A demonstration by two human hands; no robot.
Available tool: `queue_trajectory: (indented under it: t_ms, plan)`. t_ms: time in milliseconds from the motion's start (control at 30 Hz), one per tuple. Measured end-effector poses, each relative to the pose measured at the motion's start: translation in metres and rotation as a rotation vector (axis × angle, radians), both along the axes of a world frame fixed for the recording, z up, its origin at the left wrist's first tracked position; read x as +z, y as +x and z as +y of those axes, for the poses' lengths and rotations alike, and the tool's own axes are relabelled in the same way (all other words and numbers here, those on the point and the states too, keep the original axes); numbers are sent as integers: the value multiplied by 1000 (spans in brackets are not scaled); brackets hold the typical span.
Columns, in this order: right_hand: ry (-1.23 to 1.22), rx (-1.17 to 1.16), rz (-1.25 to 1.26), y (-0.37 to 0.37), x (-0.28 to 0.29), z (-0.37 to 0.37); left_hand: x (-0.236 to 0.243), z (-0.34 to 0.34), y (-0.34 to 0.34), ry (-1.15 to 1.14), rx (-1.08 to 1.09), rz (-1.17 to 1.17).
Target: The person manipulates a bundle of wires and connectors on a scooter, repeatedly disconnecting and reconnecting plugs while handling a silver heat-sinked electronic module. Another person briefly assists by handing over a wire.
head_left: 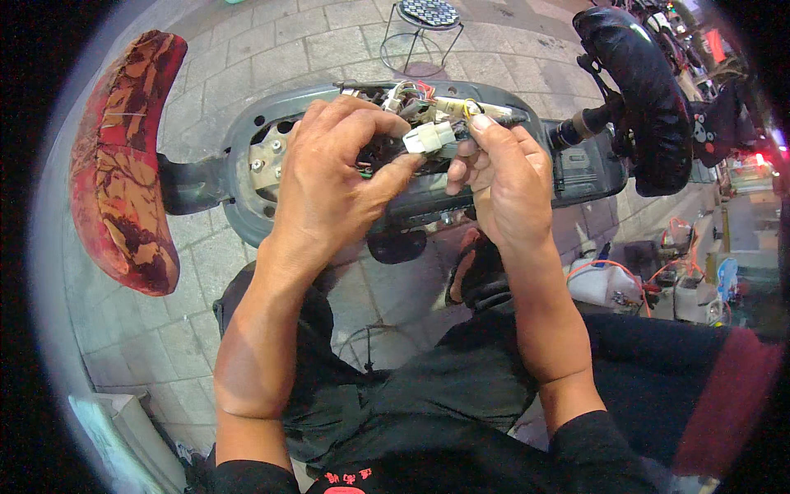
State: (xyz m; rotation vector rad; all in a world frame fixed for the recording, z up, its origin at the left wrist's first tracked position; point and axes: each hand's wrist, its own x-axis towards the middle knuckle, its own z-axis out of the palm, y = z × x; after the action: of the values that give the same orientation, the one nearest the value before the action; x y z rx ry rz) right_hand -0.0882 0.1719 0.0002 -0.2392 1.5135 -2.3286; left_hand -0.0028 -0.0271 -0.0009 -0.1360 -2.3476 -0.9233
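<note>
My left hand [329, 165] pinches a white plastic wire connector [429, 137] between thumb and forefinger. Just to its right, my right hand [512, 177] has its thumb and forefinger closed on a thin yellow wire [469, 107]; the other fingers curl beneath. Both hands are above the opened middle of a dark grey scooter body [247, 202]. Loose wires [414, 92], red, white and green among them, spill out of the opening behind the connector. My hands hide much of the inside of that opening.
A seat in a red and tan patterned cover [127, 165] rises at the left end, a black-covered seat [642, 99] at the right. Beyond stands a round stool [428, 12] on paving. At right are a white container [605, 284] and an orange cord [629, 276].
</note>
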Motion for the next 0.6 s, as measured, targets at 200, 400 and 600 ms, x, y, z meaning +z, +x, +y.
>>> queue_trajectory:
  t_ms: [200,400,600]
  plan:
    - [19,35,7,-2,-1,2,-1,4,-2,103,4,-29]
    - [48,37,1,-1,0,3,1,4,-1,93,6,-60]
    - [28,58,15,-2,-2,4,0,4,-3,91,-17,-6]
